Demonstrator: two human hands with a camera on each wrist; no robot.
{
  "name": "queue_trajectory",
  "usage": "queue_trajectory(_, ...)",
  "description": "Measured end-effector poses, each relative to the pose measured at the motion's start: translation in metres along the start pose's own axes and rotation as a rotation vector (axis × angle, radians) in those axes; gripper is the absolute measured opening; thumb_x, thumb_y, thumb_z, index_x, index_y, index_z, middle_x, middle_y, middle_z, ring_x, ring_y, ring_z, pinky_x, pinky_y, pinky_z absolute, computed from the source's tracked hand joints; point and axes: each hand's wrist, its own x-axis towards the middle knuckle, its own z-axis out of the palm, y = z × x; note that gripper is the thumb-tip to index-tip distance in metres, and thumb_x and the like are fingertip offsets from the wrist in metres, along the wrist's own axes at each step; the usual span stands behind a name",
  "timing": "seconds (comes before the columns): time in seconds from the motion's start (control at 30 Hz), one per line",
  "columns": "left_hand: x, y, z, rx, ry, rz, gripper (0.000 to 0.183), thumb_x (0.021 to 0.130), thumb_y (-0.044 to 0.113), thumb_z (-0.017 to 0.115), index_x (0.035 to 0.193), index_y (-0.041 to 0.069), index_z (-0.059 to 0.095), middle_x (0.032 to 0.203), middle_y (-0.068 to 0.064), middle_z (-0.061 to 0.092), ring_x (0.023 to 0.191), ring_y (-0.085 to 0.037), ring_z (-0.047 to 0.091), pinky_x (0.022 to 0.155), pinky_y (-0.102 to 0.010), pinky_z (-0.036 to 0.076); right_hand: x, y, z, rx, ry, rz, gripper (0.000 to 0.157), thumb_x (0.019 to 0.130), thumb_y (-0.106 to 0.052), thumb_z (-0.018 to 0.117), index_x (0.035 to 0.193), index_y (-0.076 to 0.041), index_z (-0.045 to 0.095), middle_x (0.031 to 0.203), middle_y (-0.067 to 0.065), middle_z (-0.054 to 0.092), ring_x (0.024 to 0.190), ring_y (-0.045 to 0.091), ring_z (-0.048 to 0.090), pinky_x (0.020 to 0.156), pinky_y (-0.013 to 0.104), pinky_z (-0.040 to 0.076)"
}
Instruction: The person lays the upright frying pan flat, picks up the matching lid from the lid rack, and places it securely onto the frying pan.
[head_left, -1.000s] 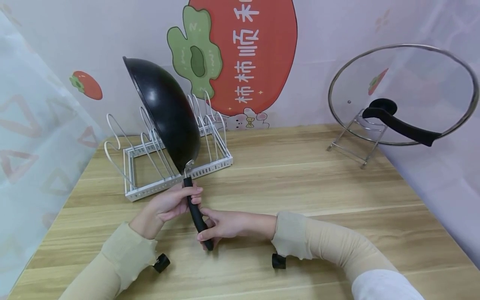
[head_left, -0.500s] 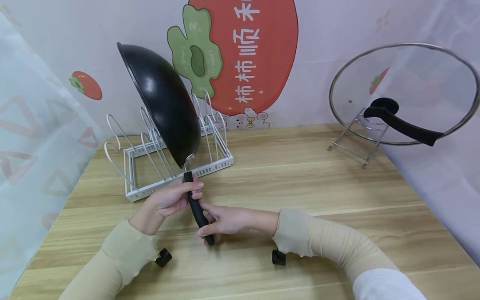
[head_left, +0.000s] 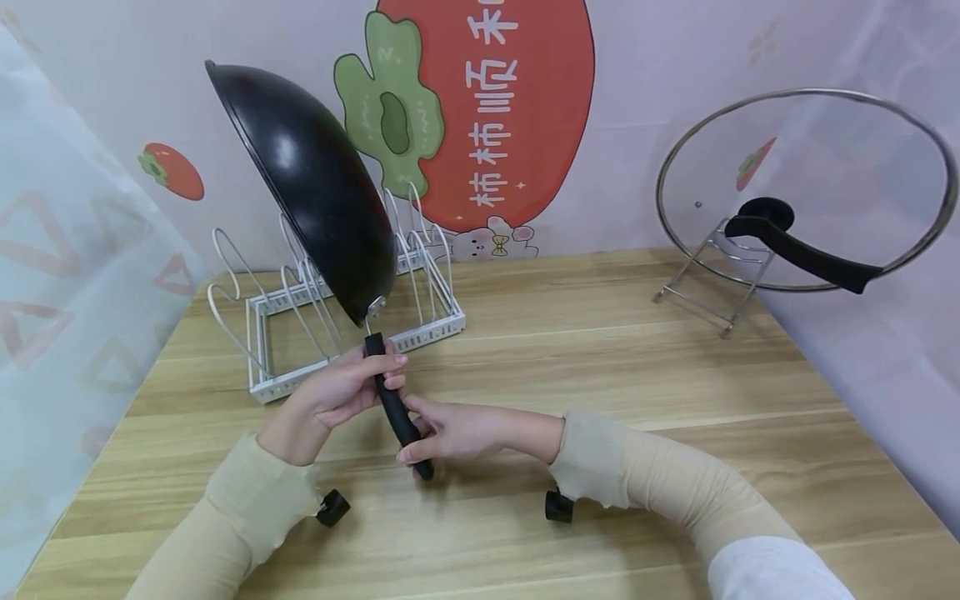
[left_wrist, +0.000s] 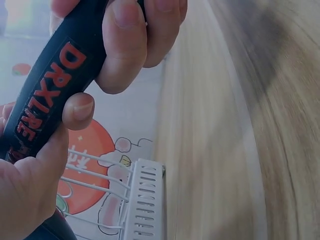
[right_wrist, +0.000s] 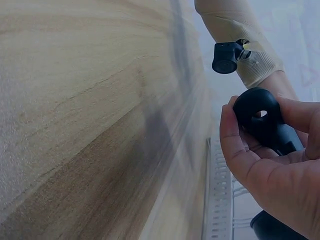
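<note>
A black wok (head_left: 315, 179) is tilted on its side over the white wire rack (head_left: 292, 379), its rounded bottom facing right. Its black handle (head_left: 396, 410) slants down toward me. My left hand (head_left: 341, 390) grips the handle near the bowl, thumb across the top. Farther down, my right hand (head_left: 450, 432) holds the handle's end between thumb and fingers. Red lettering runs along the handle (left_wrist: 50, 90) in the left wrist view. In the right wrist view the hanging hole shows at the handle's tip (right_wrist: 255, 102), fingers curled round it.
At the back right a glass lid (head_left: 847, 175) with a black knob handle (head_left: 810, 250) leans on a small metal stand (head_left: 720, 279). A patterned cloth backdrop (head_left: 630, 150) rises behind the wooden table (head_left: 600, 358).
The wok has risen, its upper rim shifting up and left as it leans farther. Both hands have moved slightly up with the handle. Rack and lid stay put.
</note>
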Motion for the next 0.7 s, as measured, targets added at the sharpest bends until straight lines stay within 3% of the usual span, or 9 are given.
queue_trajectory(0.2, 0.001, 0.004, 0.006, 0.026, 0.019, 0.005, 0.015, 0.107, 0.002, 0.044, 0.093, 0.008, 0.045, 0.074, 0.002, 0.05, 0.068, -0.011, 0.05, 0.078, -0.029, 0.049, -0.005, -0.003, -0.003, -0.046, 0.006, -0.018, 0.05, 0.104, -0.008, 0.061, 0.144, -0.004, 0.032, 0.102, 0.023, 0.07, 0.083, 0.015, 0.066, 0.087, 0.038, 0.051)
queue_trajectory(0.47, -0.002, 0.009, 0.014, -0.011, 0.062, 0.003, 0.01, 0.107, 0.003, 0.043, 0.098, 0.005, 0.04, 0.073, 0.002, 0.051, 0.068, -0.011, 0.052, 0.079, -0.029, 0.05, -0.01, -0.01, -0.007, -0.048, -0.036, -0.029, 0.049, 0.104, -0.005, 0.058, 0.144, -0.003, 0.03, 0.105, 0.027, 0.067, 0.085, 0.014, 0.065, 0.085, 0.032, 0.052)
queue_trajectory(0.7, -0.005, 0.016, 0.021, 0.019, 0.086, 0.011, 0.009, 0.105, 0.003, 0.046, 0.097, 0.006, 0.041, 0.074, 0.001, 0.05, 0.068, -0.012, 0.051, 0.077, -0.029, 0.048, -0.014, -0.015, -0.009, -0.086, -0.04, -0.043, 0.048, 0.105, -0.006, 0.058, 0.144, -0.002, 0.03, 0.104, 0.024, 0.068, 0.085, 0.014, 0.065, 0.087, 0.037, 0.054)
